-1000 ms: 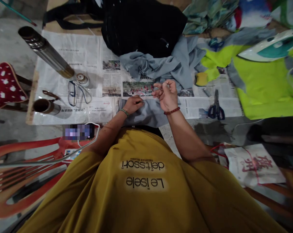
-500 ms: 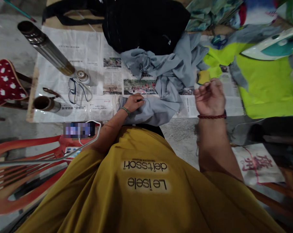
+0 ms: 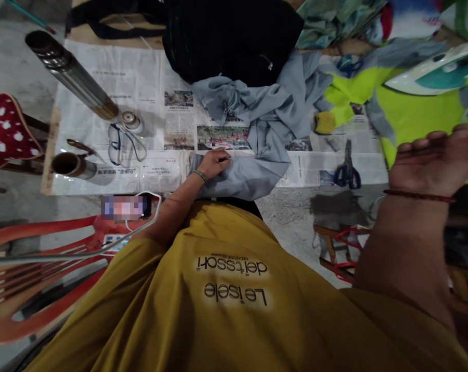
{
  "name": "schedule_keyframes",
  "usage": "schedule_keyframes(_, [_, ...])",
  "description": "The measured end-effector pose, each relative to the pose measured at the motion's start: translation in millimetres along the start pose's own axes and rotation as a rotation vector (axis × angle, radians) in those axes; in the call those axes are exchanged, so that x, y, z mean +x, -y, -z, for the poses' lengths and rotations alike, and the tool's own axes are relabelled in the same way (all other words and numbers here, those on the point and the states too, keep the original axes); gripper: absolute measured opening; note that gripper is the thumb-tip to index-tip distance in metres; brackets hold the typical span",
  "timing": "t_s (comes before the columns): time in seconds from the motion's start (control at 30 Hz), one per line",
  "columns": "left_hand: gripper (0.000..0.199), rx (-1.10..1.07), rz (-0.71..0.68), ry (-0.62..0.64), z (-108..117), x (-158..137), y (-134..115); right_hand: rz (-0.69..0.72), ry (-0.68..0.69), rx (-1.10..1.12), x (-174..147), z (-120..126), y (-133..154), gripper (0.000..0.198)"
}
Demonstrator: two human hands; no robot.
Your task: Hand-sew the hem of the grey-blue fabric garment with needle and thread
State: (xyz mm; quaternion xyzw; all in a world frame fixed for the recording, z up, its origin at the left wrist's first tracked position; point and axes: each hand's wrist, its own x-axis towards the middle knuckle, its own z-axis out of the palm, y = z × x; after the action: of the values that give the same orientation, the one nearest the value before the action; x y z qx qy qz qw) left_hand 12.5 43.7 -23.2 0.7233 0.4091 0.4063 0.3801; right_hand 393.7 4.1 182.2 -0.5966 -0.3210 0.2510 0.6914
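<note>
Grey cloth (image 3: 249,175) lies bunched along the table's near edge, one end running back under the black bag. My left hand (image 3: 215,163) is closed on its near part, thumb and fingers pinching a fold. My right hand (image 3: 433,160) is held up at the far right, beside the yellow-green and grey garment (image 3: 420,119). Its fingers are curled in with the thumb against them; whatever they may pinch is too small or hidden to make out. Dark-handled scissors (image 3: 347,168) lie on newspaper between the cloth and that hand.
An iron (image 3: 435,72) rests on the bright garment. A black bag (image 3: 234,41) stands at the back. A steel flask (image 3: 75,77), its cap (image 3: 131,121), eyeglasses (image 3: 115,144) and a cup (image 3: 71,166) stand left. A red chair (image 3: 44,227) is close on my left.
My right hand has moved far to the right, away from the cloth, uncovering the scissors. My left hand stays on the grey cloth.
</note>
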Motion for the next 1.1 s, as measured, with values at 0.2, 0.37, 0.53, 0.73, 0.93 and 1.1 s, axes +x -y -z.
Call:
schedule_keyframes(0.2, [0.010,0.020,0.022,-0.010,0.8,0.2,-0.3,0.000,0.097,0.005,-17.9,-8.6,-28.9,0.020])
schedule_keyframes(0.37, [0.007,0.089,0.065,-0.005,3.8,-0.1,-8.4,-0.177,0.369,-0.012,-50.1,-24.6,-74.5,0.016])
schedule_keyframes(0.53, [0.007,0.308,0.085,0.079,14.0,-1.8,-26.4,-0.273,0.865,-0.244,-131.2,-74.3,-115.1,0.032])
schedule_keyframes(0.73, [0.006,0.413,0.079,-0.034,20.4,-11.5,-26.9,-0.070,1.084,-0.526,-164.0,-116.3,-139.6,0.027])
schedule_keyframes(0.93, [0.008,0.164,0.111,-0.122,13.1,-19.0,-8.0,0.113,1.082,-0.632,-165.5,-123.8,-154.1,0.030])
schedule_keyframes(1.1, [0.005,0.123,0.149,-0.123,11.4,-18.7,-6.6,0.199,1.070,-0.733,-164.7,-124.9,-157.9,0.027])
